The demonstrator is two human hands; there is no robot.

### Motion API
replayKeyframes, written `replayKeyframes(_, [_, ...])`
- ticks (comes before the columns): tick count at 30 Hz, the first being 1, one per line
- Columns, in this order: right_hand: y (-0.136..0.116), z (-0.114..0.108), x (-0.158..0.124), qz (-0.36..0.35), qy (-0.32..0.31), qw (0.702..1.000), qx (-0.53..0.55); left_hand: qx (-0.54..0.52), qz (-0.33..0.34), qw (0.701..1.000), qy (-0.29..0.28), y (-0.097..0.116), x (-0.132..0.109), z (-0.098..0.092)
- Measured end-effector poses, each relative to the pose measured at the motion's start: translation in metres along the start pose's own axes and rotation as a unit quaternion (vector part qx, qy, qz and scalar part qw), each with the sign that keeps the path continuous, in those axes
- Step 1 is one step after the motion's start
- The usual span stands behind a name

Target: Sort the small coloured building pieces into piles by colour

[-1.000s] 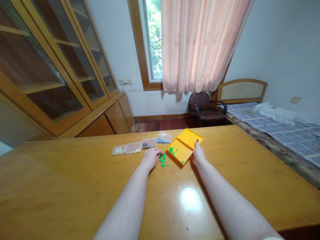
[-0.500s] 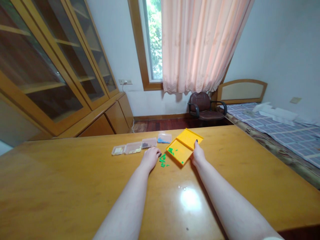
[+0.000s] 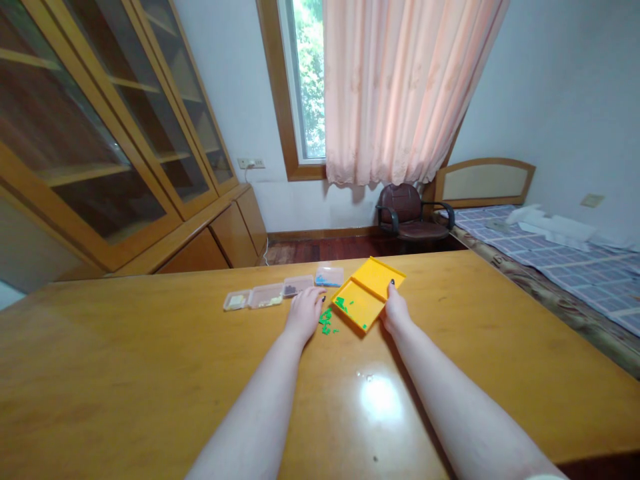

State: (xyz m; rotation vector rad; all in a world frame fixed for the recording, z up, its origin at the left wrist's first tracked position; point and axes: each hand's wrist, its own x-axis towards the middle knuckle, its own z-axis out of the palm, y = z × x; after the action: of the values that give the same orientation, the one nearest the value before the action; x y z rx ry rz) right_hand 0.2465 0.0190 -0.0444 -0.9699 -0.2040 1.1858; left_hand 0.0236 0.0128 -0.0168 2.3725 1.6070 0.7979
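My right hand [image 3: 397,309] grips the right side of an opened yellow plastic box [image 3: 367,308], its thumb over the edge by the hinge. The box is tilted, lid folded back away from me, with a few small green pieces [image 3: 343,304] in its lower half. My left hand [image 3: 305,313] is just left of the box, above the table, its fingers bent towards the thumb. What sits between those fingertips, if anything, is too small to make out. Below them lies a loose pile of green pieces [image 3: 326,321] on the table.
Along the far side of the wooden table [image 3: 150,373] stand clear trays: one with blue pieces [image 3: 329,277], one with dark pieces [image 3: 299,285], and two with pale pieces [image 3: 266,296]. Beyond are a brown armchair [image 3: 413,213], a glass-doored cabinet [image 3: 115,133] and a bed [image 3: 560,247].
My left hand has lifted slightly from the green pile and moved up and right towards the box's left edge. The yellow box and my right hand have barely shifted.
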Motion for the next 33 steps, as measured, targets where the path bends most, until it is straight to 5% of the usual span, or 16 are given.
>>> replayKeyframes(5, [-0.006, -0.002, 0.003, -0.005, 0.027, 1.000, 0.014, 0.051, -0.027, 0.996, -0.064, 0.003, -0.002, 0.006])
replayKeyframes(22, [-0.001, -0.005, 0.005, -0.021, 0.042, 0.999, -0.020, 0.096, -0.058, 0.991, -0.068, 0.012, -0.001, 0.013])
replayKeyframes(30, [0.004, -0.003, -0.001, -0.012, 0.002, 0.999, -0.042, -0.004, -0.008, 0.995, 0.099, 0.009, -0.001, 0.007])
replayKeyframes(33, [0.006, 0.001, -0.008, -0.004, -0.011, 0.998, -0.060, -0.038, 0.046, 0.994, 0.088, 0.011, -0.002, 0.008])
